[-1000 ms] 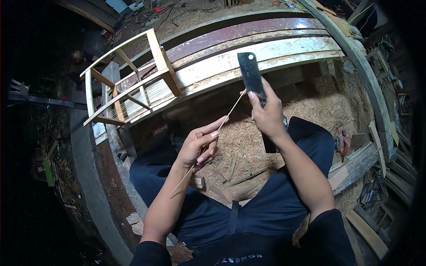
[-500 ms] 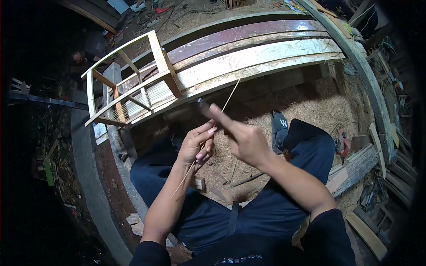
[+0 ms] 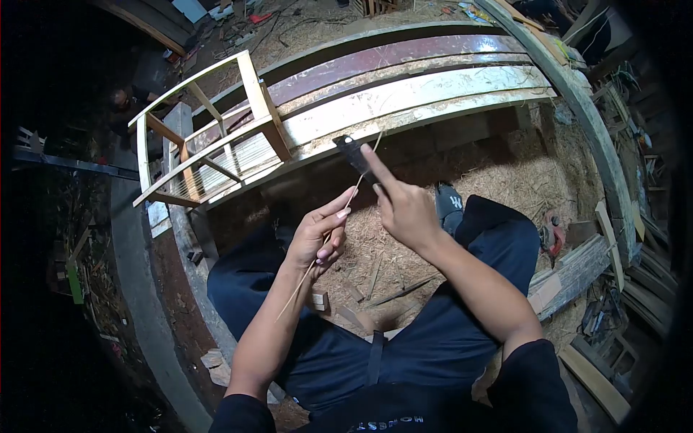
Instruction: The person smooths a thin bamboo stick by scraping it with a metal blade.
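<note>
My left hand (image 3: 315, 237) pinches a thin bamboo stick (image 3: 294, 296), which slants from above my forearm up toward the bench. My right hand (image 3: 411, 215) grips a dark, broad-bladed knife (image 3: 353, 152), index finger stretched along it; the handle is hidden in the palm. The blade lies against or just beside the stick's upper part; I cannot tell if they touch. Ahead, a wooden frame (image 3: 253, 88) with thin rods along one side rests on the left end of the bench (image 3: 426, 90).
Shavings (image 3: 498, 187) cover the ground between my legs, with wood offcuts (image 3: 319, 300) among them. A long beam (image 3: 588, 119) runs down the right side, near a red-handled tool (image 3: 554, 234). Another person (image 3: 133, 101) is in the dark at the far left.
My right hand and the knife have moved up and away from my left hand along the stick. The blade now shows more clearly. My left hand keeps its grip almost in place.
</note>
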Demonstrator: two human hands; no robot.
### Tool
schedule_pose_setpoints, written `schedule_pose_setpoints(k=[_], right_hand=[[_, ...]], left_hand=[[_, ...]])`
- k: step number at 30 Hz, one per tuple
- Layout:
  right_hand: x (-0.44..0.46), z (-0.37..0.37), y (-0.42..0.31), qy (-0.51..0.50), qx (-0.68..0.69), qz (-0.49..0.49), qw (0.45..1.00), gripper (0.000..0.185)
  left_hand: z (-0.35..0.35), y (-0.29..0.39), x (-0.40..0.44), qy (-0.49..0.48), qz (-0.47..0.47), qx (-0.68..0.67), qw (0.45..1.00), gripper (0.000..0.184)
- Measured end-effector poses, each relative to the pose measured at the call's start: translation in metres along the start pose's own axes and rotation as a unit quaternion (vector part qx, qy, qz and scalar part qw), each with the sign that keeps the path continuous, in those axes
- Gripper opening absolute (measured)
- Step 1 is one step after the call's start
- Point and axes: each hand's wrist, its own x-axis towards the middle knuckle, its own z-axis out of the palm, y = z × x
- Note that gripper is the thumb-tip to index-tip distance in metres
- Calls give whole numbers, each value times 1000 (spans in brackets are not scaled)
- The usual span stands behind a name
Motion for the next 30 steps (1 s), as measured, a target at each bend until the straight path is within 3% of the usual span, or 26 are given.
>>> schedule_pose_setpoints(k=[3,7,10,13,18,21,22,24,25,26,28,30], right_hand=[[-13,8,-9,-41,71,-97,992,74],[-9,5,-2,-36,48,-37,998,75],[-3,7,4,-9,12,-49,999,73],[-14,6,-12,-28,75,-79,994,72],[0,-6,-1,-11,7,35,999,72],[-19,0,-22,-62,31,-94,993,71],[-17,1,-19,-62,34,-93,993,71],[-9,1,-5,-25,9,-46,999,93],[-3,-1,4,-13,-47,-5,999,94],[-3,-2,4,-14,-51,-8,999,94],[-4,2,-4,6,43,-44,998,76],[-21,6,-19,-58,13,-113,992,89]], left_hand=[[-4,6,-2,19,-7,2,1000,52],[4,7,-6,-18,-1,27,999,52],[0,4,0,-12,3,2,1000,52],[-9,6,-7,2,2,43,999,54],[-2,4,-3,-43,6,22,999,53],[-2,9,-3,-4,2,72,997,53],[-1,10,-5,-1,2,73,997,53],[3,7,-7,-10,3,52,999,54],[3,5,-5,-27,-2,30,999,54],[3,4,-4,-30,1,26,999,54],[1,6,-1,-18,7,31,999,54],[0,9,-2,16,-2,21,1000,54]])
